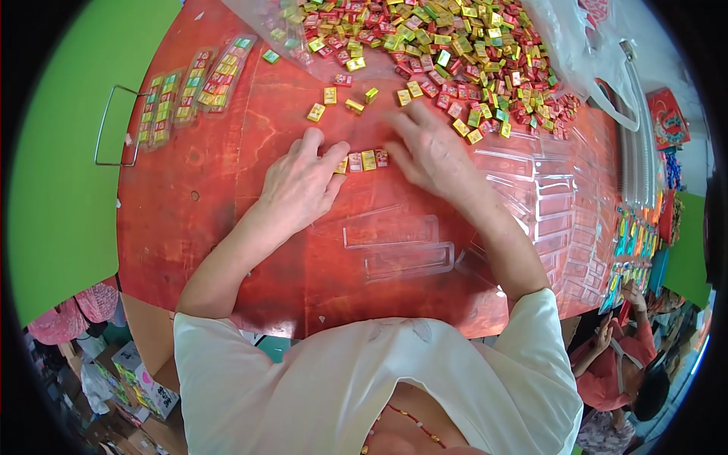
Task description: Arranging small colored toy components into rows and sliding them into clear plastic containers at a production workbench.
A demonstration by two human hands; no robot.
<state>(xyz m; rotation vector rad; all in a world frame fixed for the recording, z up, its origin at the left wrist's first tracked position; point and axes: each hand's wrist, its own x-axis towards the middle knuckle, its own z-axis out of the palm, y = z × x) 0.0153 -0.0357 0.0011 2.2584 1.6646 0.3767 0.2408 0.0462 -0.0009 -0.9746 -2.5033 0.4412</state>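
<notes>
A green panel (64, 197) and a wire loop (105, 124) are at the left edge of the red tabletop (182, 212). A brown box (145, 322) is by its near left corner, a person in red (616, 368) past its near right.

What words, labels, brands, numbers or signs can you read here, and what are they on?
Short row of small boxes at centre: printing too small to read.
Pile of red and yellow boxes: too small to read.
White carton at lower left: dark printed characters, not copied out here.
Red package at far right: any print too blurred to read.
</notes>
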